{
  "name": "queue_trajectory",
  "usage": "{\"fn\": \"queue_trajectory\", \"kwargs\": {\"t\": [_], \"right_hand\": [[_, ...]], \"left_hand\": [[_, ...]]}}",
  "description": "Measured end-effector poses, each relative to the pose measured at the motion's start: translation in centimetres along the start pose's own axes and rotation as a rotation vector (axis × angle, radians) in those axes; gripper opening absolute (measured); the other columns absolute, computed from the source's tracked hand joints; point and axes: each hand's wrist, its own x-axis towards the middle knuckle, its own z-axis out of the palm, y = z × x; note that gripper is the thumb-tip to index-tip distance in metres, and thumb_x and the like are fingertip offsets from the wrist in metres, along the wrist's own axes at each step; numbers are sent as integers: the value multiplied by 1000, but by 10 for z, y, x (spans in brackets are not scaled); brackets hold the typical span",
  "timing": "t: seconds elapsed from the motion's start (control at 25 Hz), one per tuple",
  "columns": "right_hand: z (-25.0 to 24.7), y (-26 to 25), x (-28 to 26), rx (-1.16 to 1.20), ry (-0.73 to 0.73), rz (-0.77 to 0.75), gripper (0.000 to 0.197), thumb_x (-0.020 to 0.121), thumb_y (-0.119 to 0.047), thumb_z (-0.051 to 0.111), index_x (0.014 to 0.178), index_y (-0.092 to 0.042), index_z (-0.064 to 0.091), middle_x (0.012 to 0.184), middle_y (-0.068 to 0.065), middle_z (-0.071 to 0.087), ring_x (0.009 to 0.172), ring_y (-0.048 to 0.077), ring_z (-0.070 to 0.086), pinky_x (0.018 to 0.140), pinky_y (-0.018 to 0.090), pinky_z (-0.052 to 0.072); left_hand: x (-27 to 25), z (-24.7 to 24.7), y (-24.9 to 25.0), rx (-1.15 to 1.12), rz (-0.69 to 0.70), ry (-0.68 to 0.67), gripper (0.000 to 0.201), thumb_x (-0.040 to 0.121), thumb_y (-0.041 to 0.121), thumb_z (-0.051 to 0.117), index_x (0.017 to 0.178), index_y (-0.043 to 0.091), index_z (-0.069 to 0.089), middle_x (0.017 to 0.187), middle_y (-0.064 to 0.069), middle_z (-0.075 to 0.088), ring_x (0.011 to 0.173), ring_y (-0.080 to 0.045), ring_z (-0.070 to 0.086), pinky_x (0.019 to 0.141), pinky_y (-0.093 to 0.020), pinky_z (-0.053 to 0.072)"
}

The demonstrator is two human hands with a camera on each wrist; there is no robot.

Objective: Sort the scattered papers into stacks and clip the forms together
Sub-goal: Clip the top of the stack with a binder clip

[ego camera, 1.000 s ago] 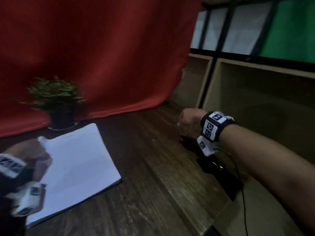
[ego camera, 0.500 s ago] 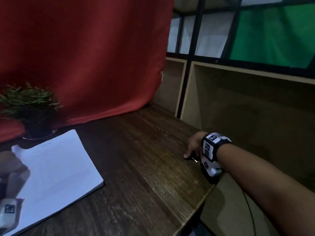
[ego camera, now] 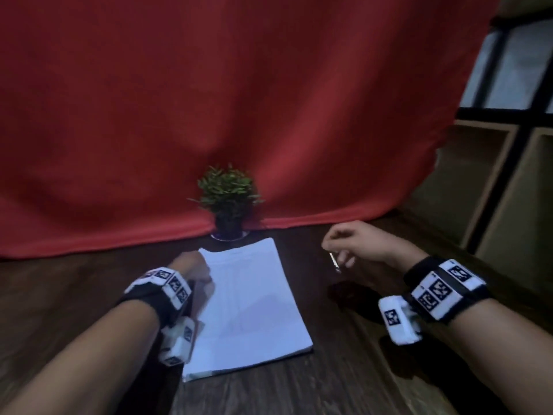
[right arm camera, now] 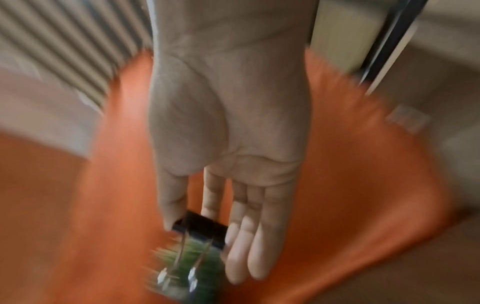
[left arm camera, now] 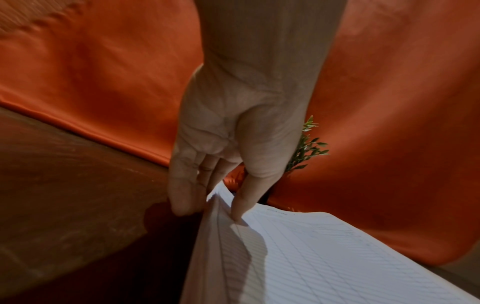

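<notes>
I have the stack of papers (ego camera: pixel 248 304) lying on the dark wooden tabletop (ego camera: pixel 344 381) at the centre of my head view, its long sides running from about 7 o'clock up to 12; the top sheet is white with faint ruled lines, which the left wrist view (left arm camera: pixel 324 257) shows more plainly; at the stack's far-left corner, about 11 o'clock, my left hand (ego camera: pixel 191 266) pinches the sheets, the thumb (left arm camera: pixel 242 205) pressing on top and the other fingers (left arm camera: pixel 182 197) curled down beside and under the edge, so that the corner lifts and the sheets fan slightly; off to 3 o'clock of the stack, well apart from it, my right hand (ego camera: pixel 356 244) hangs above the tabletop and holds a black binder clip (right arm camera: pixel 203 227) between thumb and forefinger; the remaining fingers lie nearly straight beside it; the clip's two silver wire handles point away from the palm; in the head view only a thin pale sliver of the clip (ego camera: pixel 334 262) shows below the fingers; the right wrist view is blurred; at 12 o'clock, just beyond the stack's far edge, a small potted plant (ego camera: pixel 228 202) stands upright against a red cloth backdrop (ego camera: pixel 239 85); at 2 o'clock there are open wooden shelf compartments (ego camera: pixel 508 190).
</notes>
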Motion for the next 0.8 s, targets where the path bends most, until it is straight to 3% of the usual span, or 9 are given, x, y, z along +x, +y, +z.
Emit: {"fn": "queue_trajectory", "kwargs": {"t": [0.04,0.12,0.24,0.36,0.4,0.48,0.6,0.72,0.8], "right_hand": [[15,-20,14,69,-19,-64,7,98,-19,71,96,-12,71,77,5,64,61,12,64,59,28,53],[42,-51,36,193,-42,-153,14,99,-25,70,97,-11,72,81,6,67,68,16,68,66,32,56],[79,-77,75,398,-47,-209,26,101,-30,67,103,-5,69,86,11,73,69,22,70,66,32,57],[117,-91,106,633,-42,-148,19,103,-32,64,99,-14,60,82,13,74,61,23,68,58,29,56],[127,-93,114,692,-40,-127,20,103,-33,63,100,-14,58,77,11,73,59,23,67,55,29,55],[138,-93,123,766,-48,-116,23,105,-32,60,107,-9,58,68,10,68,58,23,66,56,30,53],[147,-84,133,778,-58,-128,27,107,-30,57,114,-4,59,63,10,63,57,22,66,56,32,52],[149,-81,138,765,-50,-99,34,106,-35,57,116,-3,59,66,4,65,62,20,68,64,34,58],[148,-83,138,773,-63,-99,27,106,-39,57,108,-12,57,73,3,69,62,20,70,65,36,59]], "left_hand": [[-2,0,-2,49,3,-2,38,96,31,66,125,7,73,129,-10,76,120,-29,74,95,-36,60],[-5,-12,-4,-49,-82,-32,39,98,28,63,126,3,74,126,-15,76,113,-33,75,83,-36,61],[-16,-37,-10,-254,-148,187,30,96,18,56,116,6,74,120,-17,77,97,-34,72,73,-33,52],[-31,-62,1,-777,188,444,37,96,10,64,130,20,72,123,-5,76,101,-23,71,79,-34,58],[-40,-68,2,-970,345,394,44,94,12,70,137,24,68,127,0,73,105,-16,71,83,-32,61],[-53,-76,2,-1020,562,337,58,92,22,83,146,27,62,137,6,69,120,-8,69,99,-24,58],[-43,-75,0,-922,636,354,56,92,18,86,144,22,66,134,1,74,127,-13,69,109,-28,56],[-27,-69,2,-939,648,384,49,90,12,86,135,27,69,127,4,76,119,-9,73,103,-27,59],[-19,-63,5,-1012,652,469,47,89,16,89,128,33,70,121,7,78,113,-6,74,97,-24,58]]}}
